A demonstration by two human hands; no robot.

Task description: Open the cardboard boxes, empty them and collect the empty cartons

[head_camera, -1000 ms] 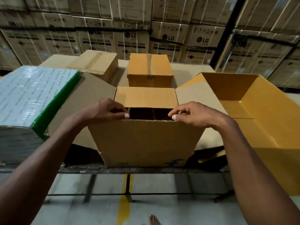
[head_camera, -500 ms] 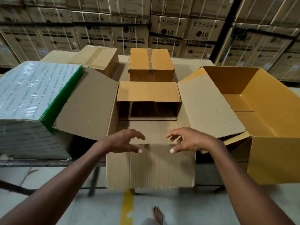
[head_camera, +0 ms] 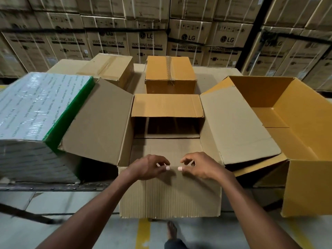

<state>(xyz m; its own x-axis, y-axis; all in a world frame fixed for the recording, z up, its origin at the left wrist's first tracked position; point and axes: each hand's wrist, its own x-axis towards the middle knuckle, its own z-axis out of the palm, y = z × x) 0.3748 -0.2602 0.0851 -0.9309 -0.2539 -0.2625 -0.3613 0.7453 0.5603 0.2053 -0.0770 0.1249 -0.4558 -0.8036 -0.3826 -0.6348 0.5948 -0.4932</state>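
Warehouse: stacked washing-machine cartons (head_camera: 147, 45)

Open box (head_camera: 167, 133), frame centre, flaps spread. Wrapped bundle (head_camera: 36, 108) at left; large open carton (head_camera: 287, 123) at right. Two sealed boxes (head_camera: 169, 74) (head_camera: 109, 67) behind, upper centre. Stacked cartons (head_camera: 147, 44) across top.

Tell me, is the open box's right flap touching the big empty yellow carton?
Touching. The head view shows the right flap of the open box lying over the near-left rim of the yellow carton, no gap visible where they cross.
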